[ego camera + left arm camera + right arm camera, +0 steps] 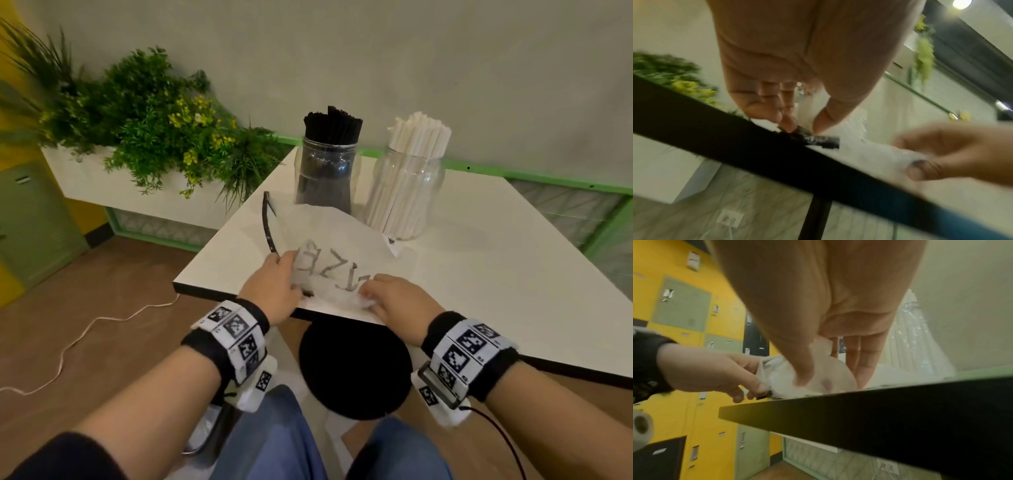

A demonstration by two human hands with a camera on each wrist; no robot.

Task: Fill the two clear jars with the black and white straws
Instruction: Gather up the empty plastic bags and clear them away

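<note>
At the near edge of the white worktop (pixel 479 246) both hands grip a crumpled white plastic bag (pixel 339 253) printed with dark letters. Left hand (pixel 274 291) pinches the bag's left side together with a bundle of black straws (pixel 818 139) at the edge; right hand (pixel 394 301) clutches the bag's near right corner. Farther back stand two clear jars side by side, the left jar (pixel 325 174) holding black straws, the right jar (pixel 407 192) holding white straws (pixel 421 132)
</note>
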